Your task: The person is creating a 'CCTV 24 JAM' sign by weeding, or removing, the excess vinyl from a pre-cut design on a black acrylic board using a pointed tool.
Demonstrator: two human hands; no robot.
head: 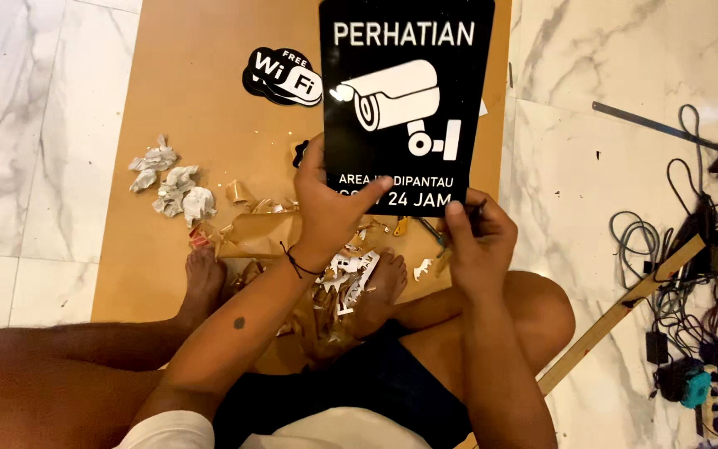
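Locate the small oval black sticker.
In the head view the oval sticker lies on the brown board, upper left, just left of the black sign.

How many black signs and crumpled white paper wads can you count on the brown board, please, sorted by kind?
Black rectangular sign with a white camera picture, held up by both hands (left hand, right hand): 1
Black-and-white cloud-shaped sign, flat on the brown board: 1
Crumpled white paper wads: about 4
Total: about 6

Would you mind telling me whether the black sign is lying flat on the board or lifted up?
Lifted: the left hand and right hand hold the black sign by its lower edge, tilted toward the camera above the brown board.
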